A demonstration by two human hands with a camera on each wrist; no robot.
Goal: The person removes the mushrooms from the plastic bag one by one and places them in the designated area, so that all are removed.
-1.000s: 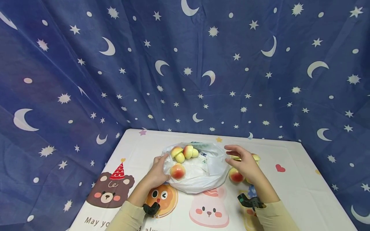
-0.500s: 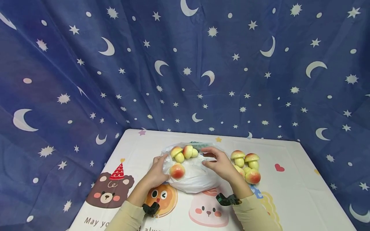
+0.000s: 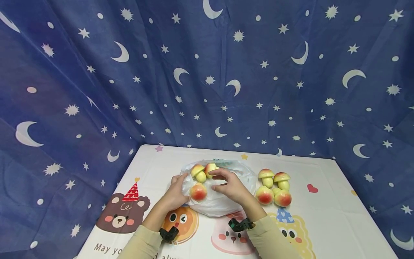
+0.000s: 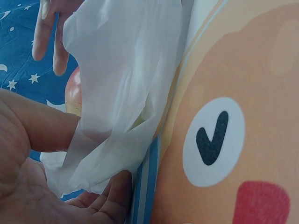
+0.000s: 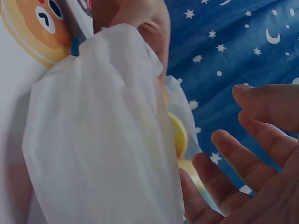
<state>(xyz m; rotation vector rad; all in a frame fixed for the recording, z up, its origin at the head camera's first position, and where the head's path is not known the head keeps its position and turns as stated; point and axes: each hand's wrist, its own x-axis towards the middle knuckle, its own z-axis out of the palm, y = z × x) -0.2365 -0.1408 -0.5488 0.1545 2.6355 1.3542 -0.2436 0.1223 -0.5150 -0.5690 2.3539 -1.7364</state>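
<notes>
Head: left hand (image 3: 176, 192) pinched white bag (image 3: 223, 205) at left rim; right hand (image 3: 231, 186), fingers (image 3: 222, 172) spread, was over bag; three mushrooms (image 3: 198, 191) lay inside, four mushrooms (image 3: 283, 198) right of bag on desk (image 3: 339, 219). Left wrist: bag plastic pinched. Right wrist: fingers apart beside bag.

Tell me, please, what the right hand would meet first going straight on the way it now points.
Most likely the mushroom-shaped piece, right one of the back pair inside the white bag: in the head view the right hand partly overlaps it. Depth is unclear, so it might pass above.
</notes>
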